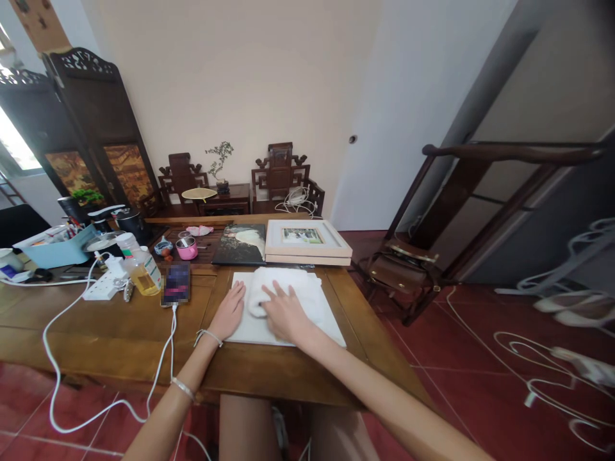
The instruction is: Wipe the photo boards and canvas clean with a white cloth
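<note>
A bunched white towel (308, 289) lies on a white board (259, 331) near the right end of the wooden table (120, 342). The left hand (232, 310) rests flat on the board's left edge, gripping nothing; the right hand (286, 314) bears on the towel, though I cannot tell whether its fingers pinch it. A hard forward push could shove the board into the framed picture (302, 235); a leftward sweep could snag the charging cable (173, 330) at the near edge, dragging the phone (175, 285).

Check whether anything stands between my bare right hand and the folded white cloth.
Nothing visible does: your bare right hand rests directly on the folded white cloth. Your bare left hand lies to the cloth's left, over the flat white rectangular panel, not in between.
</note>
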